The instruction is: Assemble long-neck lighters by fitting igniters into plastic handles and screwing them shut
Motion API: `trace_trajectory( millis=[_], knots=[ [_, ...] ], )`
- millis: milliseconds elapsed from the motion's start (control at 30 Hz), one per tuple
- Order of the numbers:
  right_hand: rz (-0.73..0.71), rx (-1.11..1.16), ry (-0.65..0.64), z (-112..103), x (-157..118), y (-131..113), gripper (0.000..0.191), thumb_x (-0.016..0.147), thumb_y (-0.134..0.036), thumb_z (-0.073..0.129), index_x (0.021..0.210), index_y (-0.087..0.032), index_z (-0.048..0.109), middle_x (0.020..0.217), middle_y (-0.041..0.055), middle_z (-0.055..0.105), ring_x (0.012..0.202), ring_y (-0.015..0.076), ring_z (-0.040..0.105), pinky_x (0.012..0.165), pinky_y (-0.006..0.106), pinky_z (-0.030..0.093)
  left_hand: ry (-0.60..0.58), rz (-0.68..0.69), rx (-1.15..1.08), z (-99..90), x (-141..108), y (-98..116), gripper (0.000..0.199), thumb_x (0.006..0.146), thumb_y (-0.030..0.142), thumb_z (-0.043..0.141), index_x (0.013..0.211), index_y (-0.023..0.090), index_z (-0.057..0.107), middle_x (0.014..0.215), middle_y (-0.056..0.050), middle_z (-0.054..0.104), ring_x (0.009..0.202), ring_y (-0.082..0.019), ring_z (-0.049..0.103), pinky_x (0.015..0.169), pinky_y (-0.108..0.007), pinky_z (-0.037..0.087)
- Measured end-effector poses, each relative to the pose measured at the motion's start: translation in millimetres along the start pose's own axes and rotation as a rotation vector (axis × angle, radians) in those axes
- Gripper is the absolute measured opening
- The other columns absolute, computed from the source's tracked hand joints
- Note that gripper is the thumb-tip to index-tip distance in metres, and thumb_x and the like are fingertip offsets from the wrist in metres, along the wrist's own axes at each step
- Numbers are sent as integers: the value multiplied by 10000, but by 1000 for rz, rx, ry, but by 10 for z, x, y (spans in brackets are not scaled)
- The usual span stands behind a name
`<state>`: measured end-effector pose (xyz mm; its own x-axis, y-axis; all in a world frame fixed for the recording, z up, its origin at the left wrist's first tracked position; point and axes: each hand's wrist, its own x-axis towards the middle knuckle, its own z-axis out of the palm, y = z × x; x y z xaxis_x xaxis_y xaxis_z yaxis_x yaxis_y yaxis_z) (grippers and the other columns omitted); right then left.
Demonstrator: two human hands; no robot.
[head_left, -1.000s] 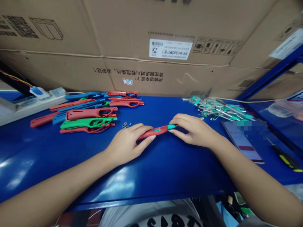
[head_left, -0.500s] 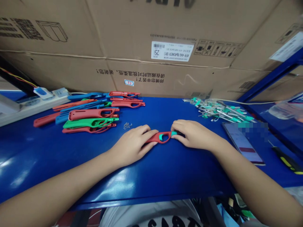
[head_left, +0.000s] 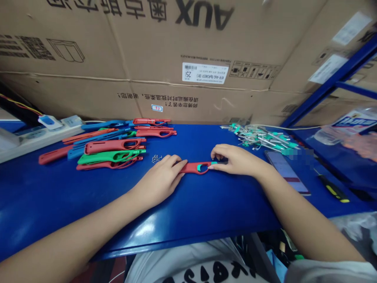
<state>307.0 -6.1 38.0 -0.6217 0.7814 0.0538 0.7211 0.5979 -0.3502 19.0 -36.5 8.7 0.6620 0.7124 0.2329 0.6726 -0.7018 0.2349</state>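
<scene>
Casings (head_left: 112, 157) lie left of the left hand (head_left: 161, 176), which grips a red lighter body (head_left: 191, 168) over the blue table (head_left: 188, 220), while the right hand (head_left: 235, 159) pinches its front end, apparently seating the nozzle (head_left: 221, 162), which next calls for steady alignment.

Red casing (head_left: 191, 168): smooth plastic. Tabletop (head_left: 206, 208): glossy, smooth. Carton (head_left: 147, 55): matt cardboard. Rods (head_left: 273, 136): shiny metal.

Single head view from above and behind left hand (head_left: 163, 177) and right hand (head_left: 239, 160), facing forward and down, fairly near; hands fall about mid-frame, table (head_left: 203, 208) spreads beneath and around them, cardboard (head_left: 159, 45) stands upright beyond.
</scene>
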Motion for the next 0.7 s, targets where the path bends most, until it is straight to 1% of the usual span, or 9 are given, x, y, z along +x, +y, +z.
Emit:
trace_trajectory(
  millis=[200,300,367,433,500,567,633,667,700],
  knots=[
    [-57,-34,-5,72,52,-120,263,950,-442,620,959,-181,649,939,56,660,811,174,579,661,269,394,37,36,-60,52,4,-60,324,1019,225,454,1289,138,609,1194,-138,621,1050,-277,574,942,-453,513],
    [-54,-195,5,-44,10,-193,211,987,-366,572,982,-184,679,991,77,686,880,197,620,750,306,429,43,37,-39,36,21,-69,335,1023,254,447,1292,149,618,1184,-139,632,1038,-279,585,921,-452,519],
    [30,-321,91,-200,-140,-184,262,1006,-333,524,881,-184,699,978,86,695,872,212,630,794,346,443,40,36,-1,5,25,-63,338,1020,268,457,1298,174,624,1186,-130,641,1053,-285,584,921,-457,516],
    [184,-345,267,-372,-442,-65,350,1012,-366,493,786,-189,692,935,91,697,877,236,634,794,371,457,23,30,58,-33,20,-50,347,1012,284,476,1312,199,627,1192,-123,648,1072,-295,580,926,-469,511],
    [350,-363,501,-505,-892,186,323,991,-389,513,790,-199,681,980,106,692,892,268,639,765,395,465,-2,18,128,-67,6,-35,362,1004,298,485,1326,213,626,1197,-124,651,1068,-307,585,917,-479,513],
    [421,-453,689,-558,-1427,525,283,944,-435,561,771,-222,629,789,86,610,706,264,592,643,400,430,-29,6,182,-85,-10,-23,377,1001,295,473,1335,209,625,1201,-132,648,1047,-317,594,896,-482,521],
    [369,-555,840,-529,-1934,854,272,856,-477,672,713,-267,575,572,-3,400,490,205,440,537,371,345,-42,2,194,-83,-22,-16,392,1002,273,443,1340,186,619,1203,-144,640,1035,-321,599,886,-485,527],
    [284,-578,900,-492,-2141,986,331,787,-473,749,644,-280,521,514,-46,270,412,164,327,498,357,299,-39,0,183,-75,-25,-16,396,1003,263,427,1339,175,617,1201,-148,637,1034,-322,598,886,-487,528],
    [218,-548,915,-448,-2305,1086,394,731,-443,806,597,-283,471,488,-71,190,373,130,231,474,353,268,-31,2,159,-65,-25,-17,398,1004,259,414,1332,168,619,1192,-151,635,1031,-322,597,886,-490,528]
  ],
)
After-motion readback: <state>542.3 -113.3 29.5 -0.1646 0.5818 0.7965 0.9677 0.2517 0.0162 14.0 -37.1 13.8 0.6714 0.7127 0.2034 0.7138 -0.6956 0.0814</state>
